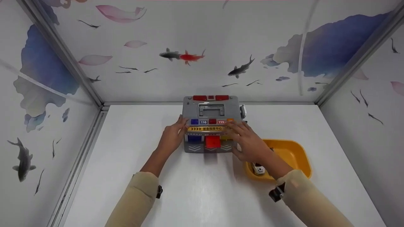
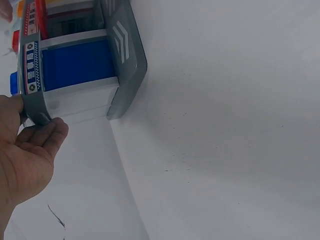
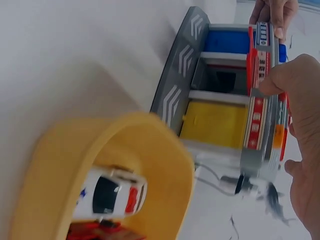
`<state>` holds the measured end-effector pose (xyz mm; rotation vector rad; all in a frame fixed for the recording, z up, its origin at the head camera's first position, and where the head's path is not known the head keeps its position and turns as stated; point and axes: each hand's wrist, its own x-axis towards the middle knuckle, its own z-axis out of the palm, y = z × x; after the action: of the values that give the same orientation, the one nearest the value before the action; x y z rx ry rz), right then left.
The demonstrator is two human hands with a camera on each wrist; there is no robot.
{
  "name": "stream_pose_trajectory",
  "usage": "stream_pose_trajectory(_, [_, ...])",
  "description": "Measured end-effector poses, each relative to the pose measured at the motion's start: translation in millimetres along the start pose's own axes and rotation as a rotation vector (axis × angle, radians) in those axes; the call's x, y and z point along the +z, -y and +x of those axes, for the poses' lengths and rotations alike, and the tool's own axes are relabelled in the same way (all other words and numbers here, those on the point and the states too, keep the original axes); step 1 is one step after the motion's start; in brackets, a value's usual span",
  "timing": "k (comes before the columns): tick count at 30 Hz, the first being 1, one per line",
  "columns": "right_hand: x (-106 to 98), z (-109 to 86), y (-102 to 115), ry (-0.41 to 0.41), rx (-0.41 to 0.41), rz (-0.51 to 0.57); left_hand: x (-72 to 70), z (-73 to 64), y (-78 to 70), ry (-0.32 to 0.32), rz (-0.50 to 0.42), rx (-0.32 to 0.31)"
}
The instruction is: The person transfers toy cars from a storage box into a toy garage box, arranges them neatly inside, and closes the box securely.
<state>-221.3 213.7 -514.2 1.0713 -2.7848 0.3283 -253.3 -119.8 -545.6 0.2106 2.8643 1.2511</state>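
Note:
A grey toy rescue station (image 1: 194, 108) with a carry handle and red roof lights stands against the back wall. Of its three front doors, the red door (image 1: 213, 142) is swung up and juts outward; the blue door (image 2: 77, 62) and yellow door (image 3: 215, 122) are down. My left hand (image 1: 172, 135) holds the station's left front corner, thumb above and fingers beneath the ledge in the left wrist view. My right hand (image 1: 249, 142) lies over the front right of the roof, a fingertip at the row of coloured buttons above the red door.
A yellow bin (image 1: 300, 157) stands to the right, partly under my right forearm. Inside it are a white toy police car (image 3: 107, 195) and a red toy (image 3: 100, 231). A small grey-white part (image 1: 243, 111) sticks out from the station's right side. Printed panels enclose the white table (image 1: 189, 195).

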Motion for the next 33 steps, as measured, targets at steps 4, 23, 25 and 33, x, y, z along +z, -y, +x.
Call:
stream_pose_trajectory(4, [-4, -22.0, -10, 0.005, 0.035, -0.001, -0.3, -0.9, -0.1, 0.004, 0.005, -0.009])
stream_pose_trajectory(23, [-14, -96.7, -55, 0.160, 0.263, 0.098, 0.8, 0.7, -0.3, -0.004, -0.005, -0.008])
stream_pose_trajectory(25, [-12, -103.4, -60, 0.175, 0.271, 0.096, 0.8, 0.5, -0.8, 0.001, -0.005, -0.003])
stream_pose_trajectory(33, [-8, -118.7, -76, 0.265, 0.311, 0.108, 0.9, -0.8, 0.8, -0.004, -0.009, -0.007])
